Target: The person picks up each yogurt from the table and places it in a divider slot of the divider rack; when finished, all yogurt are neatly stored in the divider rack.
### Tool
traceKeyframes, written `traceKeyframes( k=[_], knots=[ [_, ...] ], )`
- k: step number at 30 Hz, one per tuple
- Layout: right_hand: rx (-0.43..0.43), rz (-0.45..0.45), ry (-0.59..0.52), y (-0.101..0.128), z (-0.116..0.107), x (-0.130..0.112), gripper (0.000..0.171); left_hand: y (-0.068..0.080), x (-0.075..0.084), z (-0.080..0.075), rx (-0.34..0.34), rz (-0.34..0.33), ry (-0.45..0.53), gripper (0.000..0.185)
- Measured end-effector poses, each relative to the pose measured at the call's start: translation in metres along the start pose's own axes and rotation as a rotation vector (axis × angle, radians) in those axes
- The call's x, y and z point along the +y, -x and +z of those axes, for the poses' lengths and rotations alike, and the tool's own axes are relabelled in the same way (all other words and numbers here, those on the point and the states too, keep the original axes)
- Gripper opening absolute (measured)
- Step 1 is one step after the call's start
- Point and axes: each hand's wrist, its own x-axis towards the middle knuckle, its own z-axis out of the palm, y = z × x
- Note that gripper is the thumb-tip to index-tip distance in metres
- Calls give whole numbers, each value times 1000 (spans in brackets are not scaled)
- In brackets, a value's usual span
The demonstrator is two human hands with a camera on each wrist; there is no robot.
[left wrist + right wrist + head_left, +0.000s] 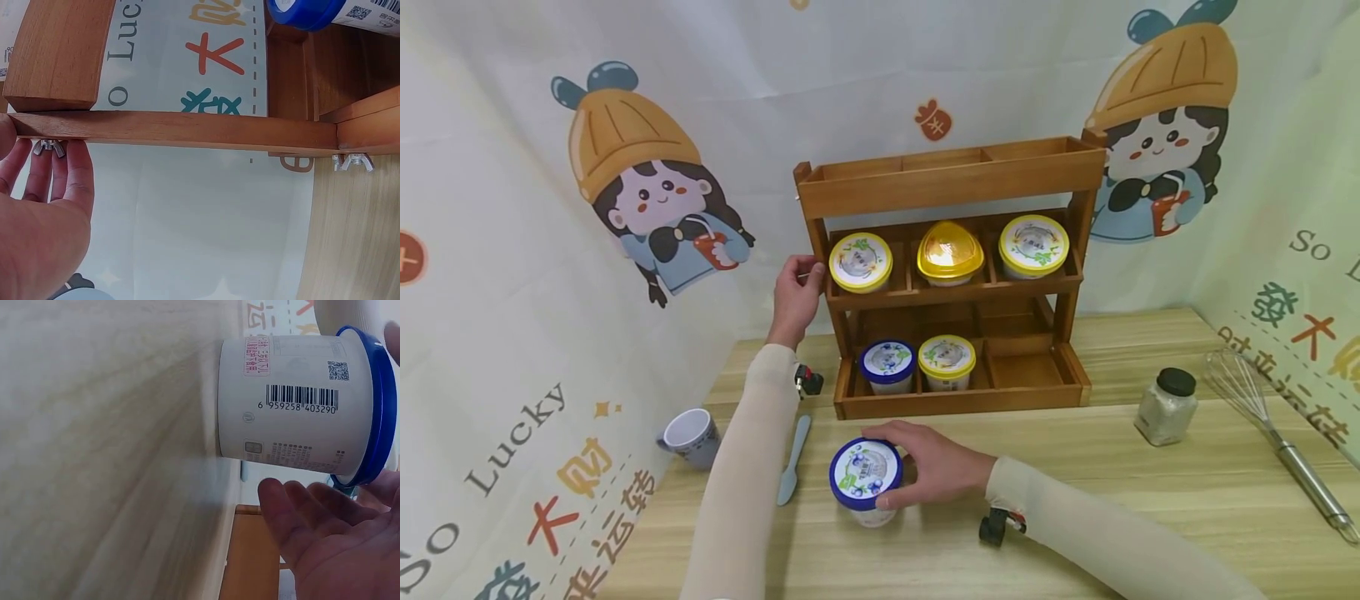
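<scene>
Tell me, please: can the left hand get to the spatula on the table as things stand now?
Probably yes. The left hand grips the rack's side post, and the spatula lies uncovered on the table beside that forearm. Nothing covers it; the hand must only let go first.

tub w/ blue lid upright on table | R hand at rim

A brown wooden rack holds white tubs with yellow lids and one with a blue lid. In front of the rack, a white tub has a blue lid printed with blueberries and a black barcode on its side.
</scene>
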Motion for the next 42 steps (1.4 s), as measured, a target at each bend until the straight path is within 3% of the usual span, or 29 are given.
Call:
traceKeyframes(
  k=[9, 16, 31, 42],
  knots=[
    [-21, 53, -77, 2, 0, -3, 96, -2, -2, -1, 0, -10, -3, 37],
    [-6, 28, -146, 6, -7, -1, 97, -1, 0, 0, -5, -7, 6, 37],
    [86, 1, -139, 32, -31, 7, 99, 0, 0, 0, -2, 3, 8, 37],
    [212, 45, -160, 47, -52, 20, 96, 1, 0, -1, -4, -4, 3, 37]
  ],
)
